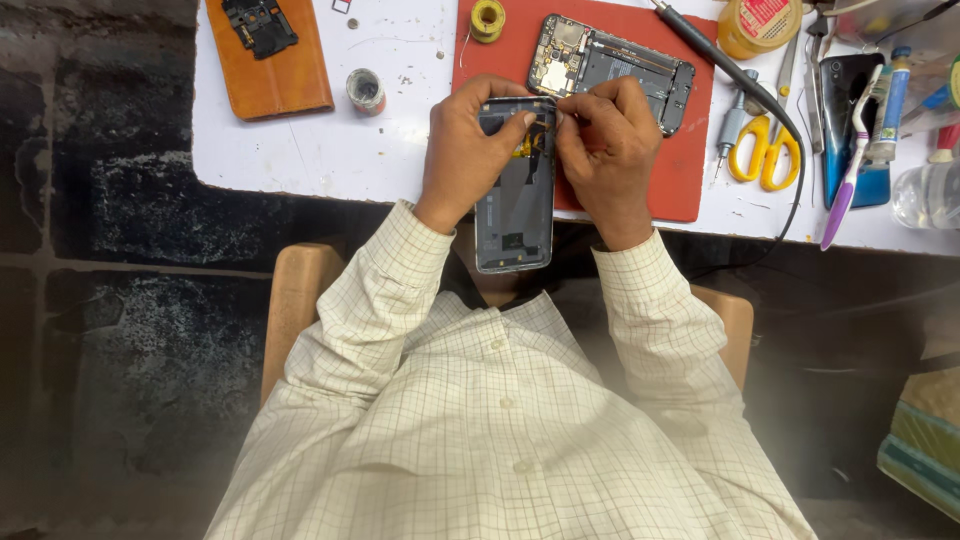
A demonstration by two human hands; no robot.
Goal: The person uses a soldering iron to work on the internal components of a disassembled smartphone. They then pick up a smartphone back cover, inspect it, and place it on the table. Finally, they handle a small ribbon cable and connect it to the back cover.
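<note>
A: Your fingers [528, 120] are pinched together at the top of the grey phone back panel [515, 195]. The left hand [470, 150] wraps the panel's upper left edge, thumb across its face, and the right hand [610, 140] nips something small at the upper right corner, just beside an orange strip inside the panel.

B: Where does the panel sit?

A: You hold it upright in front of your chest, its top end over the near edge of the red mat [590, 110] and its bottom end hanging past the white table [300, 140] toward your checked shirt [500, 420]. Whether the right fingertips grip a tool or only the panel, I cannot tell.

B: What lies around it?

A: Just behind your hands, on the mat, rests an opened phone frame [625, 65] with its board showing. A spool of solder wire [487, 18] stands at the mat's far left corner. A soldering iron [700, 45] crosses the mat's right side, its cable running off the table. Further right are yellow-handled scissors [765, 150], a purple toothbrush [848, 170] and a blue phone [850, 100]. Off to your left lie a small round tin [366, 90] and a tan leather case [268, 60] with a black part on it
</note>
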